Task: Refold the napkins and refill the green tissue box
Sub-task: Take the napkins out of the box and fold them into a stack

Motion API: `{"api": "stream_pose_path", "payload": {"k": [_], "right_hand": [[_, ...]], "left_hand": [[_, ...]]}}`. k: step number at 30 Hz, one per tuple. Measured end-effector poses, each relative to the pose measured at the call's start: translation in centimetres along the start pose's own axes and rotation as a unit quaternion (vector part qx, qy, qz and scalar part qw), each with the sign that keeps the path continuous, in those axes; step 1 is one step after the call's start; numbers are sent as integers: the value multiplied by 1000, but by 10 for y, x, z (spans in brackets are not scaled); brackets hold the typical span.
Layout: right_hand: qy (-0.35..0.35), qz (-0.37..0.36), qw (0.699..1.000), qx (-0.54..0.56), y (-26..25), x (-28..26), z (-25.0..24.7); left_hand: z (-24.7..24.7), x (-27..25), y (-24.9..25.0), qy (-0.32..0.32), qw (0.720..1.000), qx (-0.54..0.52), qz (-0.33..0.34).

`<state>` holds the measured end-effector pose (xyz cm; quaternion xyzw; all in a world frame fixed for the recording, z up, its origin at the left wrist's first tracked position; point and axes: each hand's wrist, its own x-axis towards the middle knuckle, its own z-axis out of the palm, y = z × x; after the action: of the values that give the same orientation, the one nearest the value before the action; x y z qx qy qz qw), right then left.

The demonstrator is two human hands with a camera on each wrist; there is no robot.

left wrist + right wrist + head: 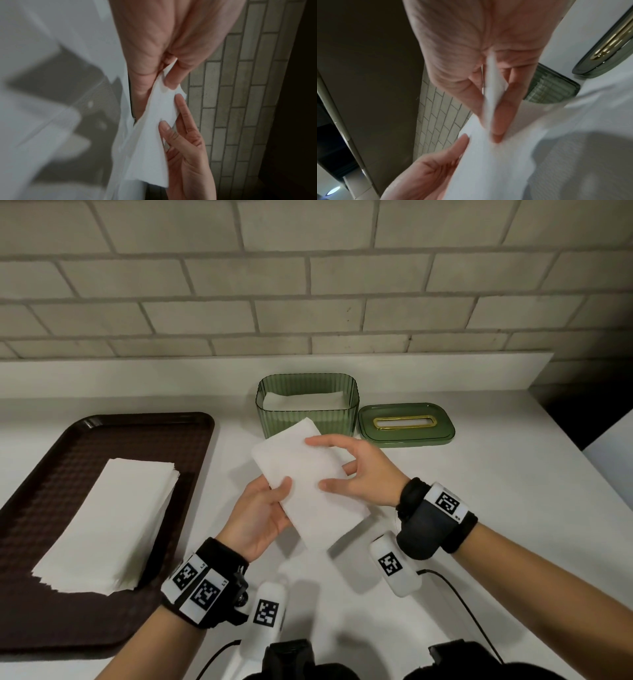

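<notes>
A folded white napkin [303, 474] is held above the counter between both hands. My left hand [263, 511] grips its near left edge, thumb on top. From the right, my right hand [349, 470] pinches the other long edge between thumb and fingers. The left wrist view shows the napkin [150, 135] pinched by my left thumb and fingers, with the right hand's fingers [181, 108] on it. In the right wrist view the napkin [493, 86] runs between my right hand's fingers. The open green tissue box [308, 405] holds white napkins just behind. A napkin stack [109, 525] lies on the tray.
The brown tray [41, 501] sits at the left. The green lid [406, 424] with a gold-rimmed slot lies right of the box. A tiled wall [308, 285] stands behind the counter. White tagged devices [394, 565] with cables hang below both wrists.
</notes>
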<state>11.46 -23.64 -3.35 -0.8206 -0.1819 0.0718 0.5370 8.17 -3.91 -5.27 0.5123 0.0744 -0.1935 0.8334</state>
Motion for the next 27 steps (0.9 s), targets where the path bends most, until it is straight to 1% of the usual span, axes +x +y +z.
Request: {"api": "stream_pose_path", "payload": {"k": [2, 3, 4, 5, 6, 8, 11, 13, 14, 17, 19, 21, 23, 25, 26, 27], "right_hand": [[19, 28, 999, -18, 4, 6, -6], [23, 40, 998, -53, 7, 9, -10], [14, 48, 992, -119, 10, 11, -15], [-10, 56, 978, -201, 14, 12, -21], [-44, 66, 957, -278, 19, 13, -24], [-118, 74, 918, -370, 26, 12, -26], [-193, 50, 876, -439, 31, 15, -19], [-223, 35, 839, -495, 31, 21, -13], [-232, 36, 826, -512, 31, 25, -10], [-246, 50, 817, -520, 27, 33, -5], [-262, 60, 803, -531, 24, 36, -2], [-269, 78, 804, -525, 23, 38, 0], [-271, 97, 823, -489, 24, 37, -1], [-259, 100, 849, -449, 23, 35, -8], [-240, 95, 869, -422, 20, 33, -13], [-213, 86, 895, -382, 15, 33, -19]], "left_hand": [[-7, -1, 1, 34, 999, 22, 10], [-13, -2, 2, 52, 998, 28, 13], [-20, -3, 4, 68, 997, 32, 13], [-27, -5, 6, 81, 996, 34, 12], [-34, -8, 7, 90, 995, 38, 11], [-48, -13, 11, 98, 994, 44, 5], [-64, -22, 16, 115, 992, 50, -4], [-73, -26, 17, 122, 991, 56, -10], [-77, -28, 17, 124, 991, 57, -13], [-82, -32, 18, 129, 990, 52, -17], [-83, -33, 19, 128, 990, 50, -21], [-82, -33, 18, 131, 990, 50, -21], [-82, -32, 16, 139, 989, 42, -17], [-80, -31, 15, 145, 989, 27, -11], [-79, -30, 15, 147, 989, 20, -9], [-78, -29, 14, 148, 989, 11, -6]]}}
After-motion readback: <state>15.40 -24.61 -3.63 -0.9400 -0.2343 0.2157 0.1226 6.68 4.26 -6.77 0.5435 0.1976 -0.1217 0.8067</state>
